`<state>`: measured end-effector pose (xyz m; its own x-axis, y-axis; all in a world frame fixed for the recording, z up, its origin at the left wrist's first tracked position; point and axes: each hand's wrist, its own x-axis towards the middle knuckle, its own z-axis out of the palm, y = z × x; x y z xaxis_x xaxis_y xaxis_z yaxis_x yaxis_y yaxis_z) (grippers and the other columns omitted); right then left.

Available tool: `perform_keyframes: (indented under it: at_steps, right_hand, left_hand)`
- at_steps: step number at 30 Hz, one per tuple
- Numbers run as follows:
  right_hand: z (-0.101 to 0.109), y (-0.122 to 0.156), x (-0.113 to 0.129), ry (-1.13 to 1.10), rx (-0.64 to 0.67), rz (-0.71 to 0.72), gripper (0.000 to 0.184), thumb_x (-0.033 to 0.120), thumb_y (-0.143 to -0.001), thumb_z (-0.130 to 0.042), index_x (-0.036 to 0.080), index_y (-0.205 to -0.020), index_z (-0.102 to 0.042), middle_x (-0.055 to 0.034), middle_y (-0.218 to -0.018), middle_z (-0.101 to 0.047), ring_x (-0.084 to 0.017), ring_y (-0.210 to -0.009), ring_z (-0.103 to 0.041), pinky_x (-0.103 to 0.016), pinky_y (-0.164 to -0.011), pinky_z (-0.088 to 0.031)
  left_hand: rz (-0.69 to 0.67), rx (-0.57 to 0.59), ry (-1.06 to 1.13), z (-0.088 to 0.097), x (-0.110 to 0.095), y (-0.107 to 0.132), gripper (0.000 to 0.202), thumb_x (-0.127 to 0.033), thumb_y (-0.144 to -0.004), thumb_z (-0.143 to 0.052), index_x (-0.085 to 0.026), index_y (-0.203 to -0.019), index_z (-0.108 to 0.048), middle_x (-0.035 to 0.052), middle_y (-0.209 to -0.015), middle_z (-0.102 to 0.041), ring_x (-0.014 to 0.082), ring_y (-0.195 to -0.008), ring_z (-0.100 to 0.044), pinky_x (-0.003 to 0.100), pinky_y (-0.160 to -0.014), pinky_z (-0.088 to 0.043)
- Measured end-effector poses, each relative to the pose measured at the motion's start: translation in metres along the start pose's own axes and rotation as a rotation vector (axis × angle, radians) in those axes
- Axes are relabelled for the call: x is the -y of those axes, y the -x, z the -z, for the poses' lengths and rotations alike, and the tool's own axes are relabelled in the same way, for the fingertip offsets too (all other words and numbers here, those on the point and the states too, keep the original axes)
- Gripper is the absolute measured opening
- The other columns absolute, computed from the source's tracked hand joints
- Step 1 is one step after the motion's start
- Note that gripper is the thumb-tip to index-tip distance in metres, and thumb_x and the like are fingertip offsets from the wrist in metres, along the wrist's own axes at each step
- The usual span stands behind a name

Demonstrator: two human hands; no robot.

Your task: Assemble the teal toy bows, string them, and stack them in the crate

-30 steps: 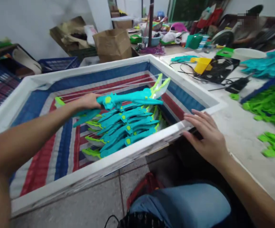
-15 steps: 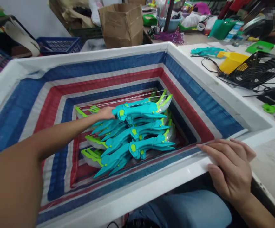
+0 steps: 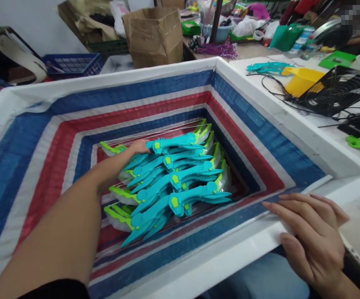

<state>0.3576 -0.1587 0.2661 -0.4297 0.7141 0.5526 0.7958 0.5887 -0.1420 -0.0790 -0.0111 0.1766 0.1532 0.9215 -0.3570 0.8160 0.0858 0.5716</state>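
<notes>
Inside a large white-rimmed box (image 3: 242, 253) lined with striped cloth (image 3: 167, 99), several teal toy bows (image 3: 195, 189) lie in an overlapping row. They have lime-green tips and thin strings. My left hand (image 3: 140, 146) reaches in from the left and is closed around the farthest toy bow (image 3: 176, 142) near its middle; the fingertips are hidden behind it. That bow sits low, against the others in the row. My right hand (image 3: 317, 236) rests on the near right rim, fingers stretched over the edge and thumb apart, with nothing in it.
Right of the box, a white table holds a black fan (image 3: 335, 91), a yellow scoop (image 3: 302, 81), cables and another teal piece (image 3: 268, 67). Behind stand a cardboard box (image 3: 153, 37) and a blue basket (image 3: 74, 64). A person is partly visible at the top right.
My left hand has lowered the farthest toy bow into the row, showing the bow in front of it more fully. The view has shifted slightly; my right hand stays on the rim.
</notes>
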Motion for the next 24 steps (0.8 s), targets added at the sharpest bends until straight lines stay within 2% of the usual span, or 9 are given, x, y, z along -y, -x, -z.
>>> perform_keyframes:
  at_steps: [2,4,9,12,18,21,24]
  right_hand:
    - [0.001,0.0,-0.001,0.006,0.01,0.022,0.031,0.032,-0.085,-0.038,0.022,-0.105,-0.06,-0.0097,-0.088,-0.064,-0.03,-0.088,-0.056,-0.052,-0.083,-0.033]
    - [0.002,-0.001,-0.002,0.014,0.015,0.044,0.031,0.031,-0.084,-0.038,0.02,-0.105,-0.059,-0.0114,-0.087,-0.064,-0.031,-0.086,-0.056,-0.053,-0.081,-0.034]
    - [0.003,-0.003,-0.002,0.017,0.029,0.063,0.037,0.03,-0.082,-0.039,0.024,-0.114,-0.057,-0.012,-0.084,-0.063,-0.032,-0.084,-0.056,-0.054,-0.077,-0.035]
    - [0.002,-0.004,-0.003,0.03,0.037,0.075,0.045,0.03,-0.082,-0.039,0.028,-0.124,-0.054,-0.012,-0.083,-0.063,-0.033,-0.083,-0.056,-0.055,-0.076,-0.036]
    - [0.003,-0.005,-0.009,0.068,0.044,0.167,0.054,0.034,-0.083,-0.035,0.028,-0.136,-0.045,-0.0132,-0.076,-0.064,-0.034,-0.077,-0.057,-0.054,-0.07,-0.036]
    - [0.003,-0.003,-0.011,0.075,0.055,0.192,0.055,0.037,-0.084,-0.034,0.027,-0.138,-0.043,-0.0138,-0.076,-0.065,-0.034,-0.077,-0.057,-0.052,-0.068,-0.038]
    - [0.002,0.0,-0.011,0.064,0.045,0.146,0.054,0.038,-0.084,-0.033,0.029,-0.137,-0.044,-0.0128,-0.075,-0.066,-0.034,-0.077,-0.058,-0.053,-0.069,-0.039]
  left_hand:
    - [0.001,0.0,0.024,-0.006,0.011,0.008,0.042,-0.054,-0.073,-0.054,-0.028,-0.103,-0.065,-0.0048,-0.076,-0.068,0.02,-0.086,-0.061,0.025,-0.072,-0.047]
    - [-0.022,0.015,0.025,-0.009,0.017,-0.005,0.044,-0.053,-0.071,-0.056,-0.026,-0.106,-0.064,-0.0043,-0.077,-0.069,0.0204,-0.087,-0.061,0.025,-0.074,-0.047]
    - [-0.081,0.106,-0.125,-0.009,0.024,-0.086,0.05,-0.044,-0.058,-0.065,-0.02,-0.102,-0.067,-0.0027,-0.087,-0.07,0.0219,-0.085,-0.062,0.025,-0.075,-0.048]
    - [-0.031,0.075,-0.254,-0.012,0.036,-0.112,0.054,-0.04,-0.053,-0.067,-0.021,-0.104,-0.067,-0.0023,-0.094,-0.07,0.022,-0.087,-0.063,0.023,-0.074,-0.047]
    - [0.022,0.048,-0.343,-0.021,0.057,-0.117,0.056,-0.037,-0.053,-0.067,-0.022,-0.108,-0.065,-0.0023,-0.097,-0.07,0.021,-0.089,-0.063,0.021,-0.074,-0.046]
    - [0.024,0.033,-0.363,-0.021,0.056,-0.121,0.056,-0.037,-0.054,-0.067,-0.02,-0.107,-0.064,-0.0003,-0.1,-0.069,0.0209,-0.089,-0.062,0.021,-0.072,-0.046]
    - [-0.016,0.033,-0.324,-0.018,0.049,-0.116,0.054,-0.038,-0.056,-0.066,-0.02,-0.106,-0.065,-0.0004,-0.1,-0.068,0.0204,-0.088,-0.061,0.022,-0.073,-0.046]
